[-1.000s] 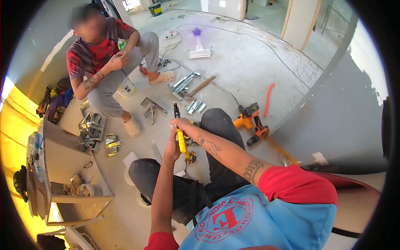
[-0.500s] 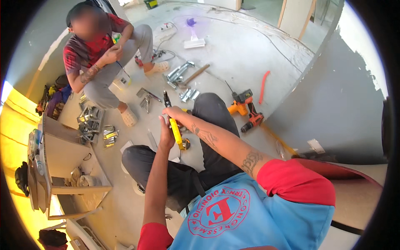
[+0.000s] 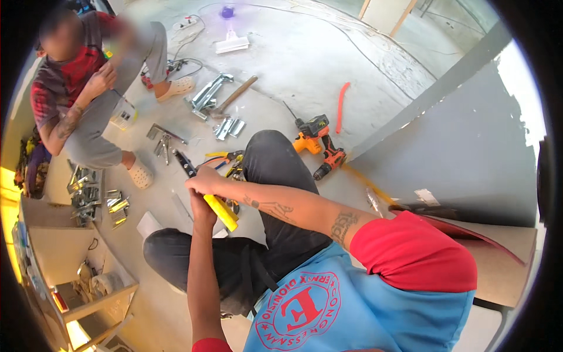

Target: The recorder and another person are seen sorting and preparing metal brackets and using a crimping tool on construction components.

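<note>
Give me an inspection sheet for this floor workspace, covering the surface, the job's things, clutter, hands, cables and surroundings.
Surface: bare grey concrete floor, dusty; the person sits on it.
Job's things: yellow-handled tool with a dark tip, held over the lap.
Clutter: orange cordless drill, snips with yellow and red handles, loose metal brackets, a wooden-handled hammer, more bracket pieces at the left.
Hands: right hand wrapped on the tool's upper part; left hand beside the handle, its fingers hidden.
Cables: thin cables trailing across the floor; orange strip lying loose.
Surroundings: a second person crouching at the left; grey panel at the right; open toolbox lower left.
</note>
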